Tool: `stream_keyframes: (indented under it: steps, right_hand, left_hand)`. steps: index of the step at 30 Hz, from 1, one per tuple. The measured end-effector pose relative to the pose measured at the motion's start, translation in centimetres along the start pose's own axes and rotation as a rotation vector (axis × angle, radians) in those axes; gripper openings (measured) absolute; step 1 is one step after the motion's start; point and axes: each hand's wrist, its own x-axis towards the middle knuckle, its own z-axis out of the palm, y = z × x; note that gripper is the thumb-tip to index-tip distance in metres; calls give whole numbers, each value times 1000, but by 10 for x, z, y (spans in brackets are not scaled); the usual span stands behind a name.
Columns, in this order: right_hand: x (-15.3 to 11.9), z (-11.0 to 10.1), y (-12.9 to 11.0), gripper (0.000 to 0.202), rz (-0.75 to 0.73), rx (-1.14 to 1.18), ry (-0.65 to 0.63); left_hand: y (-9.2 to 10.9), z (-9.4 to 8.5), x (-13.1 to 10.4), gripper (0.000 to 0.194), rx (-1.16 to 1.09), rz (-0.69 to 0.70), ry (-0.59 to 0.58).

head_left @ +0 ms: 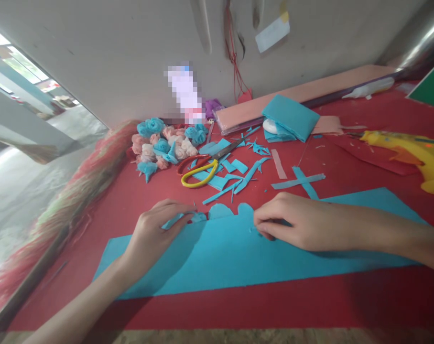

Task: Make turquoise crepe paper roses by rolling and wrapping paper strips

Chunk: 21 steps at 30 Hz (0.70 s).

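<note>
A wide sheet of blue crepe paper [217,258] lies across the red table beneath both my hands. Along its far edge are rounded, petal-like blue paper pieces [220,211]; I cannot tell if they join into one strip. My left hand [156,222] is closed, with blue paper showing between thumb and fingers. At the right end of the scalloped pieces, my right hand [285,220] has its fingers pinched together at the paper; its fingertips are partly hidden. Scissors [200,174] with red and yellow handles lie beyond, among blue paper scraps [240,166].
Blue, pink and white paper flowers [163,145] are heaped at the back left. Folded blue paper [290,117] and a long pink paper pack [303,98] lie at the back. On the right is a yellow glue gun [410,148]. A red-fringed broom [77,186] flanks the left edge.
</note>
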Motion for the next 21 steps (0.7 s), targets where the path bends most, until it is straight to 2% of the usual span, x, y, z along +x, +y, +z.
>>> stream_keyframes:
  steps: [14,21]
  right_hand:
    - [1,4,2,26,-42,9,50]
    - [0,5,4,26,-59,20,57]
  left_hand:
    - [-2,2,4,18,-86,-31,-107]
    - [-3,0,4,19,-116,-37,-117]
